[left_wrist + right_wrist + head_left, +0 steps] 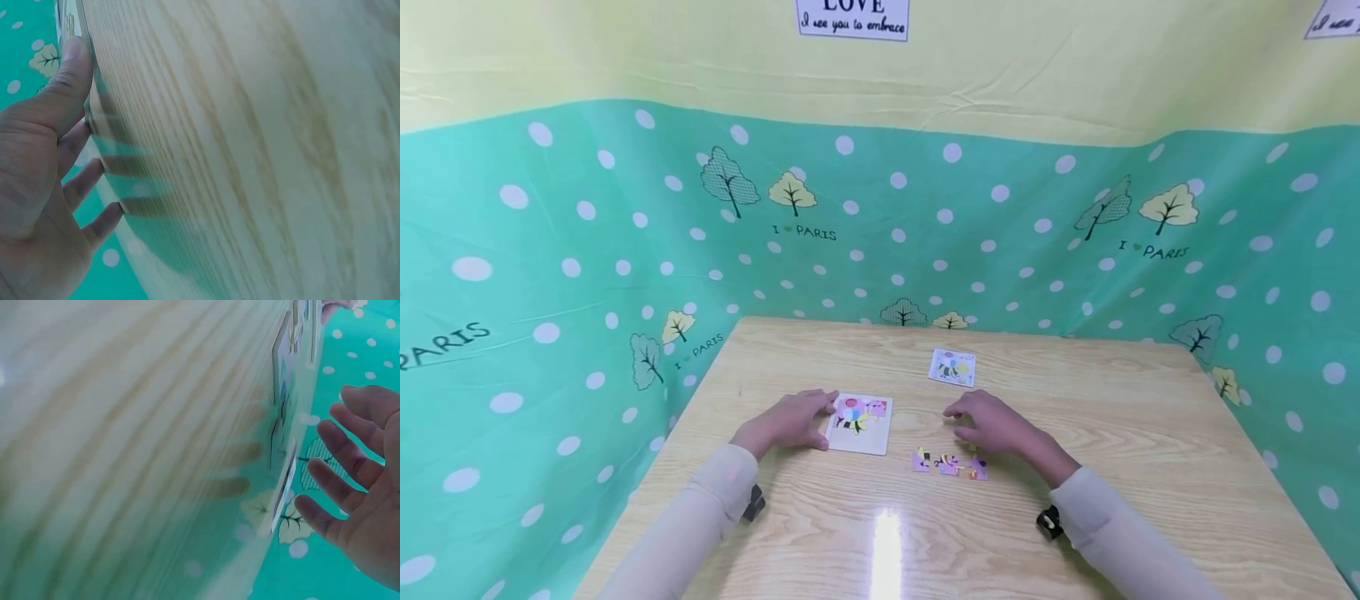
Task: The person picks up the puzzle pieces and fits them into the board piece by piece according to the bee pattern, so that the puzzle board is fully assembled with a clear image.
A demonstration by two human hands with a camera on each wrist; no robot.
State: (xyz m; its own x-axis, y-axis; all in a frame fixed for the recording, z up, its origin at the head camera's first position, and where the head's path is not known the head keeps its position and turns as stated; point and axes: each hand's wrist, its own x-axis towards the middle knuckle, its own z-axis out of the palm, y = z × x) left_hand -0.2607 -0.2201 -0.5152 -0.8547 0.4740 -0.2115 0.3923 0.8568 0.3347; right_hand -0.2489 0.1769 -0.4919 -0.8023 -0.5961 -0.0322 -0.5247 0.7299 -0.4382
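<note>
A square white puzzle board (871,442) lies on the table in the head view, with a few joined jigsaw pieces (853,415) showing a bee and pink patches in its upper part. My left hand (793,419) rests at the board's left edge, thumb at the lower corner and fingertips at the upper one. In the left wrist view its fingers (84,181) are spread and fairly straight. Several loose pink, yellow and black jigsaw pieces (949,465) lie right of the board. Above them hovers my right hand (992,421), fingers loosely bent around nothing, partly covering one piece.
A small bee picture card (952,367) lies farther back on the wooden table (1090,392). A green dotted cloth (910,225) hangs around the table's back and sides. Black bands (1049,522) sit at both wrists.
</note>
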